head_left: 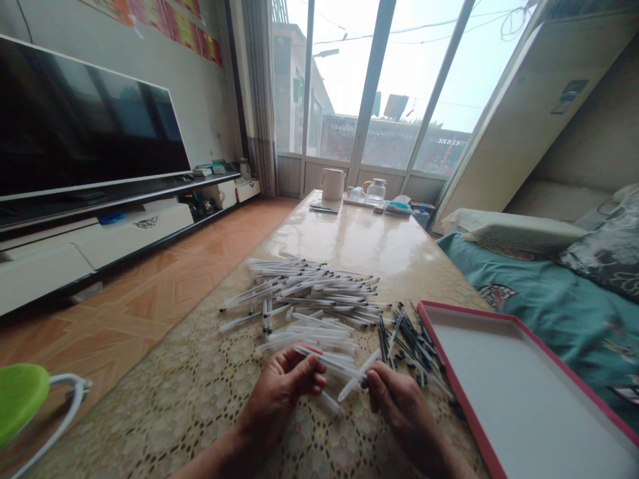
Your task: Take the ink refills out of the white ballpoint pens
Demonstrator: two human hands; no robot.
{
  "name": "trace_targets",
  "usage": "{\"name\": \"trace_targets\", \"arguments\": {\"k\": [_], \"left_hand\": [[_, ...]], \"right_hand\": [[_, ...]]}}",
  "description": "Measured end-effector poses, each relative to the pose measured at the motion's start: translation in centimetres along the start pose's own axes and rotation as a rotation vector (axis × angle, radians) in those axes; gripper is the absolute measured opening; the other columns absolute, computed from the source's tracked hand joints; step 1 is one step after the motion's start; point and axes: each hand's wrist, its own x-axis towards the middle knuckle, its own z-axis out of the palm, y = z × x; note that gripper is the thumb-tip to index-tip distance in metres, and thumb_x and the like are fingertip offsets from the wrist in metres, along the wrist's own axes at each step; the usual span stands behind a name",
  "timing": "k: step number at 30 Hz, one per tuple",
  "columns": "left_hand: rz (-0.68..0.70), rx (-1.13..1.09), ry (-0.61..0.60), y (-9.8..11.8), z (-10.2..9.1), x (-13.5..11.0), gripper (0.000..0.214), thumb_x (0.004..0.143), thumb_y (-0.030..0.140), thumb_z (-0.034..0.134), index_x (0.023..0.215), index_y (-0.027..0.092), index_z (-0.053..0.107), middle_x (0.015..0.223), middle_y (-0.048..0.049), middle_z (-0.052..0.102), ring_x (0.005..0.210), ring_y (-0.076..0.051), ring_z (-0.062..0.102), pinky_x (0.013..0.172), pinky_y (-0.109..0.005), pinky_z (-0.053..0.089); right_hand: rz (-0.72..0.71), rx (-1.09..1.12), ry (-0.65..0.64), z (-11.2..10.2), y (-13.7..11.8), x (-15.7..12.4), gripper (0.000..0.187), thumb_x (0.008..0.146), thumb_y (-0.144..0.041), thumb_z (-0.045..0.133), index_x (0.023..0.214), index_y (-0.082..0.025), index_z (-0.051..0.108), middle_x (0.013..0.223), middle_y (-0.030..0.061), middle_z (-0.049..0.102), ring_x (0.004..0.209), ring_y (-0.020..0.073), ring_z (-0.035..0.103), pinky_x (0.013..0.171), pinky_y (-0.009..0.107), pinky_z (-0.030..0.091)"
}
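My left hand (292, 382) is closed round a slim translucent white pen (334, 361), held slanting down to the right above the table. At the pen's dark end, my right hand (399, 396) is pinched shut. A wider white pen barrel (352, 386) crosses near my right fingertips; whether it is held or lies on the table I cannot tell. Just beyond my hands lie loose white barrels (314, 332), with a large heap of white pens with dark ends (309, 283) behind them. Black refills and small black parts (412, 336) are scattered beyond my right hand.
An open shallow box with a pink rim (472, 392) lies at the table's right edge. A pitcher (333, 184) and a glass teapot (376, 190) stand at the far end. A green stool (22, 399) is at left, a sofa (529, 286) at right.
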Motion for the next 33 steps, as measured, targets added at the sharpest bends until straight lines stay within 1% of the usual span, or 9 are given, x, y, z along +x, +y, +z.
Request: {"name": "trace_targets", "arguments": {"k": [7,12,17,18,20,23,26,30,33], "left_hand": [[-0.006,-0.032,0.035,0.05,0.03,-0.14,0.021,0.069,0.026,0.075,0.080,0.012,0.064,0.064,-0.0035,0.070,0.053,-0.011,0.063,0.051,-0.019,0.049],[-0.041,-0.045,0.071,0.00,-0.01,0.00,0.025,0.064,0.029,0.078,0.074,0.012,0.063,0.063,-0.0047,0.070,0.051,-0.011,0.063,0.049,-0.018,0.050],[-0.050,-0.043,0.080,-0.10,-0.15,0.04,0.023,0.066,0.028,0.077,0.074,0.012,0.062,0.065,-0.0048,0.071,0.054,-0.011,0.064,0.052,-0.018,0.051],[-0.049,-0.043,0.078,-0.11,-0.14,0.03,0.023,0.067,0.028,0.077,0.075,0.012,0.062,0.065,-0.0048,0.071,0.054,-0.011,0.064,0.052,-0.018,0.051],[-0.048,-0.041,0.070,-0.16,-0.11,0.00,0.023,0.066,0.028,0.077,0.075,0.012,0.062,0.064,-0.0048,0.071,0.054,-0.011,0.064,0.053,-0.019,0.051],[-0.052,-0.034,0.056,-0.26,-0.07,0.00,0.023,0.066,0.028,0.077,0.076,0.012,0.062,0.064,-0.0049,0.071,0.054,-0.012,0.065,0.052,-0.019,0.052],[-0.063,-0.037,0.051,-0.27,-0.02,0.04,0.023,0.066,0.028,0.077,0.075,0.012,0.062,0.064,-0.0050,0.071,0.054,-0.012,0.065,0.053,-0.019,0.052],[-0.055,-0.036,0.061,-0.13,0.00,0.11,0.024,0.065,0.027,0.078,0.075,0.012,0.062,0.064,-0.0051,0.071,0.053,-0.012,0.064,0.052,-0.019,0.051],[-0.048,-0.021,0.053,-0.08,-0.05,0.17,0.024,0.066,0.028,0.077,0.075,0.012,0.062,0.064,-0.0053,0.071,0.054,-0.012,0.065,0.052,-0.020,0.051]], "right_hand": [[0.023,0.063,-0.027,0.32,0.36,0.32,0.036,0.094,-0.039,0.035,0.070,-0.018,0.052,0.055,-0.0028,0.052,0.051,0.0106,0.050,0.052,0.019,0.036],[0.030,0.073,0.001,0.31,0.22,0.23,0.035,0.092,-0.037,0.040,0.067,-0.018,0.054,0.058,-0.0017,0.053,0.053,0.0106,0.049,0.053,0.020,0.036],[0.022,0.056,0.079,0.53,0.25,0.37,0.018,0.087,-0.035,0.051,0.090,-0.018,0.055,0.072,0.0007,0.060,0.063,0.0135,0.054,0.059,0.021,0.040],[0.025,0.042,0.073,0.59,0.35,0.40,0.018,0.087,-0.035,0.050,0.092,-0.018,0.055,0.072,0.0006,0.060,0.063,0.0135,0.055,0.058,0.021,0.040],[0.020,0.003,0.030,0.71,0.57,0.41,0.021,0.090,-0.035,0.043,0.083,-0.018,0.055,0.066,-0.0004,0.058,0.059,0.0129,0.055,0.056,0.021,0.038],[0.011,-0.054,0.007,0.80,0.72,0.30,0.035,0.094,-0.033,0.031,0.068,-0.019,0.050,0.056,-0.0018,0.054,0.053,0.0118,0.053,0.054,0.021,0.036],[0.003,-0.061,0.043,0.79,0.51,0.20,0.032,0.094,-0.034,0.034,0.069,-0.019,0.049,0.057,-0.0021,0.054,0.053,0.0116,0.052,0.054,0.020,0.036],[-0.016,-0.033,0.076,0.80,0.36,0.32,0.023,0.091,-0.036,0.041,0.081,-0.019,0.052,0.067,-0.0001,0.058,0.058,0.0126,0.054,0.056,0.020,0.039],[-0.013,-0.061,0.057,0.87,0.76,0.38,0.032,0.094,-0.037,0.034,0.074,-0.019,0.052,0.062,-0.0005,0.057,0.056,0.0123,0.054,0.055,0.020,0.038]]}}
